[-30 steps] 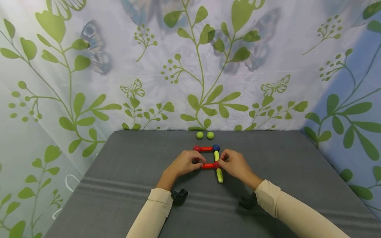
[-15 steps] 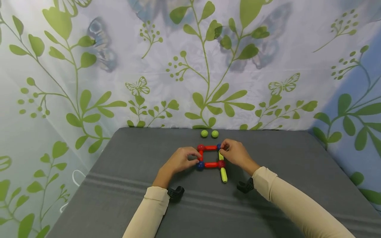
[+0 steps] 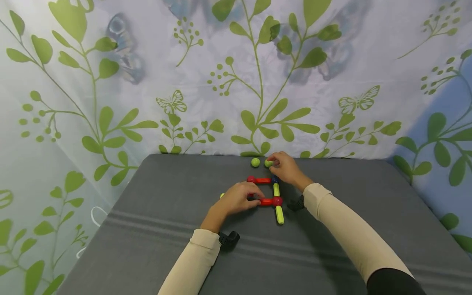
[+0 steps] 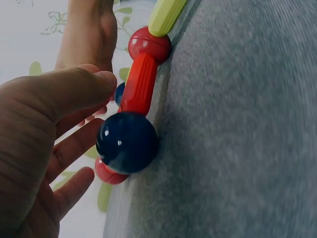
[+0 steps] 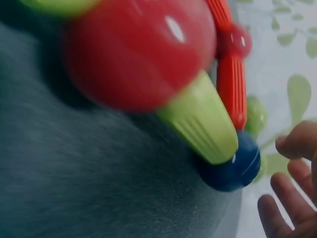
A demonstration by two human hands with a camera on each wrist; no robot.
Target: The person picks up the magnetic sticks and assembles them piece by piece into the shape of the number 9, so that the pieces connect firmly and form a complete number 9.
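A square of red and yellow-green magnetic rods with red and blue balls at its corners lies on the grey table. My left hand [image 3: 240, 198] is at its left side, thumb beside the near red rod [image 4: 139, 84] and fingers loosely bent; in the head view it hides the near-left blue ball [image 4: 127, 142]. My right hand [image 3: 289, 170] reaches past the far-right blue ball [image 5: 232, 162], its thumb and fingers spread apart beside the right green ball [image 3: 268, 163]. Whether they touch that ball is unclear. A yellow-green rod [image 3: 280, 215] extends from the near-right red ball [image 3: 277, 201].
Another green ball [image 3: 255, 162] sits by the table's far edge, left of the first. A small yellow-green piece [image 3: 222, 196] peeks out behind my left hand. A leaf-patterned curtain [image 3: 206, 82] hangs behind the grey table [image 3: 177, 180].
My right hand has moved from the near-right red ball, past the far-right blue ball, out to the right green ball. My left hand shifted slightly and stays beside the square.
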